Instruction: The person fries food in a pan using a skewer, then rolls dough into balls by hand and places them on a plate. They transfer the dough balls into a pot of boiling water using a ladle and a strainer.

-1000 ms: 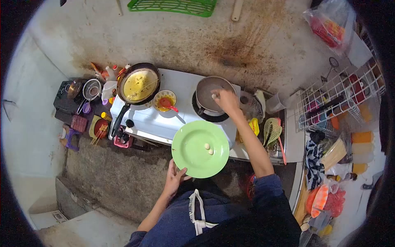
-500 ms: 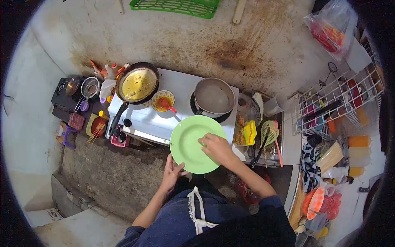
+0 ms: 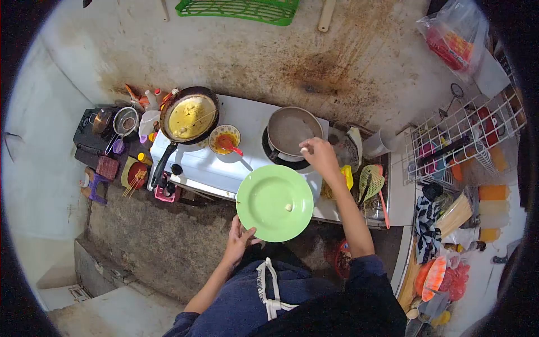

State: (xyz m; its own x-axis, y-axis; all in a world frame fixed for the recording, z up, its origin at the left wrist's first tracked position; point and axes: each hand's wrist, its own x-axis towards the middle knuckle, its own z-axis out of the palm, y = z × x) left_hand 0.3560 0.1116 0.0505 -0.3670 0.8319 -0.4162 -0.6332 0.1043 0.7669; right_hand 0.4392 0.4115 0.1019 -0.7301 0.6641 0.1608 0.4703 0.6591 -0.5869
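A light green plate (image 3: pixel 261 196) is gripped at its lower left rim by my left hand (image 3: pixel 240 238), thumb on top. On the plate, right of its middle, lies one small whitish piece (image 3: pixel 289 207), perhaps a garlic clove. My right hand (image 3: pixel 321 156) is closed in a pinch at the front right edge of the grey pot (image 3: pixel 293 132). A small whitish bit shows at its fingertips, too small to name surely. The pot sits on the stove's right burner and appears to hold greyish liquid.
On the left burner a dark frying pan (image 3: pixel 190 115) holds yellow oily liquid, its handle towards me. A patterned bowl (image 3: pixel 224 135) with a red spoon (image 3: pixel 237 150) stands between. Right of the stove lie a green slotted spatula (image 3: pixel 373 181) and a white wire rack (image 3: pixel 463 135).
My right hand has left the plate, moving up and right to the pot with its fingers pinched. The plate has shifted slightly down and right, and a whitish piece now shows on it.
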